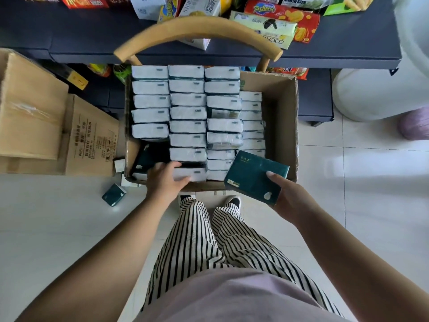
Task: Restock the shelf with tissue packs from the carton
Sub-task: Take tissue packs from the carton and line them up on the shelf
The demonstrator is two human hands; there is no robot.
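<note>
Both hands are seen from the head view, stretched forward over the near edge of an open carton [282, 126]. A dark green tissue pack [251, 176] is gripped by the right hand [289, 197], with the thumb laid across the pack's top face and the fingers curled beneath it; the pack is held tilted above the carton's near right corner. The left hand [166, 180] is reached into the carton with its fingers loosely spread, resting on the white end of a pack in the nearest row, beside a gap where another green pack [148, 158] lies flat.

Rows of tissue packs [187, 112] are stood on edge in the carton, white ends up, in 3 full columns and a lower 4th column at the right. The carton is set on a wooden chair whose curved backrest [197, 31] is seen beyond it. Behind the chair, a dark shelf [92, 43] is loaded with snack boxes [282, 18]. More cardboard boxes [32, 108] are stacked on the left, and 1 small green pack [114, 194] lies on the tiled floor [58, 228]. Striped trousers [222, 242] are visible below.
</note>
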